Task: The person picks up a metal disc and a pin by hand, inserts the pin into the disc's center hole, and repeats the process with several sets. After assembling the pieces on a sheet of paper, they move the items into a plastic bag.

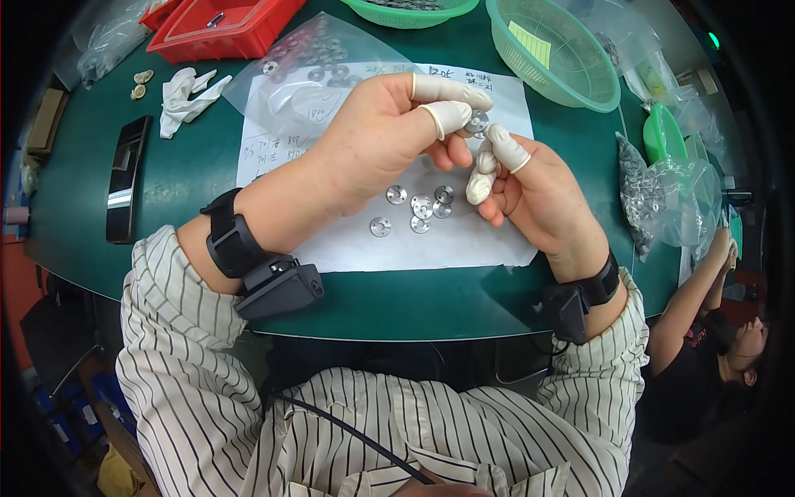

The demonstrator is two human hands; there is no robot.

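My left hand [385, 128], with white finger cots on thumb and forefinger, pinches a small round metal flange [477, 123] above the paper. My right hand [530, 178], also wearing white finger cots, is closed close beside it, its thumb and forefinger at the flange's lower right edge. Below the hands, several similar metal flanges [421, 207] with centre holes lie loosely grouped on the white sheet [364, 248]. A few of them overlap. Whether my right fingers hold a further part is hidden by the cots.
On the green table [190, 166] lie a black phone [128, 178], white gloves [184, 99] and a clear bag of flanges [319, 58]. A red bin [228, 33] and a green basket [555, 58] stand at the back. Bagged metal parts [642, 195] lie right, near another person [704, 356].
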